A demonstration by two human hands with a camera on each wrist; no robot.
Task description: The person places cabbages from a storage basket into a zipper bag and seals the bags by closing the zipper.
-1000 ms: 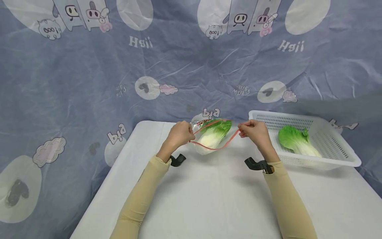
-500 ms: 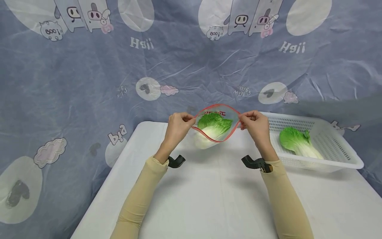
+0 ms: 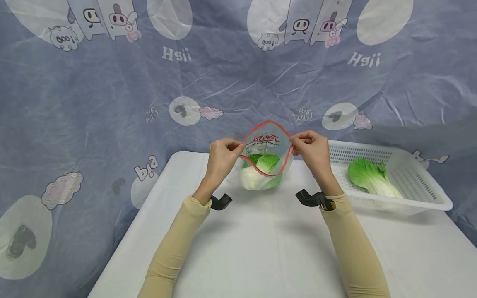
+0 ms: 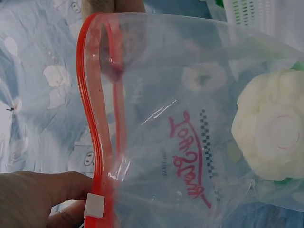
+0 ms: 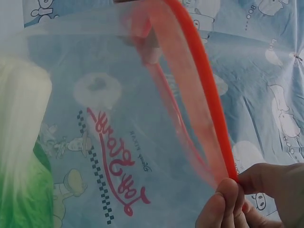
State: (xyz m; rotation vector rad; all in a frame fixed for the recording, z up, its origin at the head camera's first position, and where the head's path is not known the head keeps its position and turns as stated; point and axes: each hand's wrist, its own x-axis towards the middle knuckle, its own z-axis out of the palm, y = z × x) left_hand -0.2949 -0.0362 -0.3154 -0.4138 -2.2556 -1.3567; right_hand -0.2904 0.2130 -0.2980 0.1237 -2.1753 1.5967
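My left hand (image 3: 223, 159) and my right hand (image 3: 313, 151) pinch opposite ends of the red-rimmed mouth of a clear zip bag (image 3: 266, 138). The mouth gapes wide between them. Inside, low in the bag, lies a head of leafy cabbage (image 3: 253, 178) with a pale base and green leaves. In the left wrist view the cabbage's round cut base (image 4: 278, 128) shows through the plastic, and a white slider (image 4: 94, 205) sits on the red zip beside the left fingers. Red lettering (image 5: 116, 164) is printed on the bag.
To the right stands a white perforated basket (image 3: 417, 203) with another leafy cabbage (image 3: 372, 178) in it. The white-covered table (image 3: 253, 248) spreads below my arms. A blue-grey patterned sheet (image 3: 231, 74) hangs behind the table's far edge.
Both hands have raised the bag's mouth and spread it wider, and the right hand has moved left. The cabbage has slid lower into the bag.
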